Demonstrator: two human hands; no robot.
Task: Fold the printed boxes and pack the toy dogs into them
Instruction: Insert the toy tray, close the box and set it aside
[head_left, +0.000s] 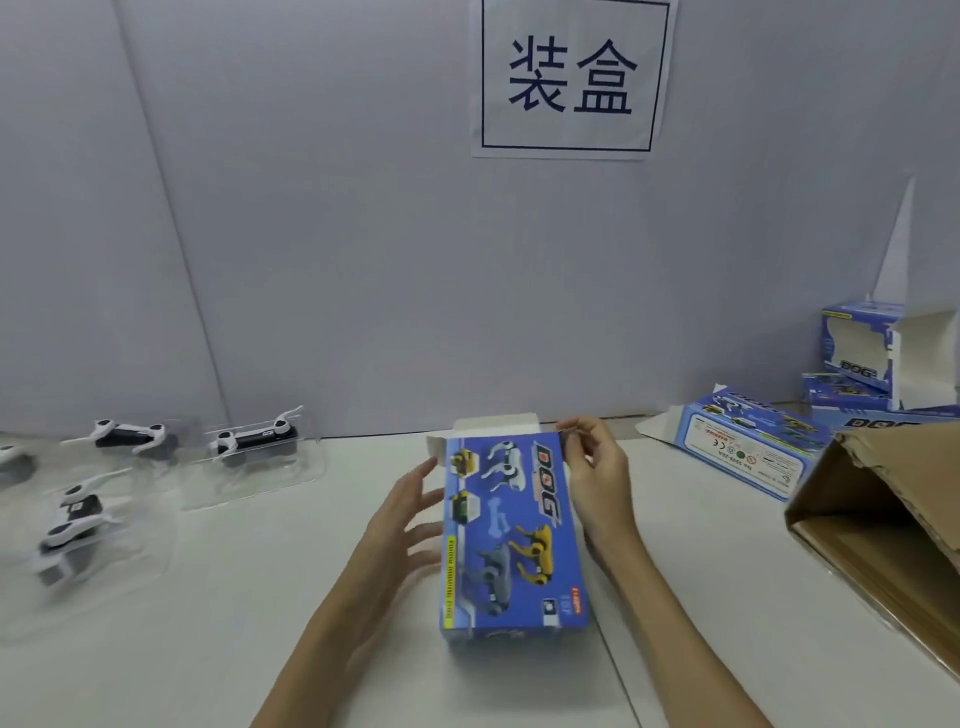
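Toy dogs in clear trays lie at the counter's left. Mid-counter, the left hand, fingers spread, touches the blue printed box; the right hand pinches its far corner. Further boxes lie right.

head cam | looks forward-down | close over table | faces wall

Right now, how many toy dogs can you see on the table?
3 clearly: one at the back left, one right of it by the wall, one nearer, at left. A fourth may be cut off at the left edge.
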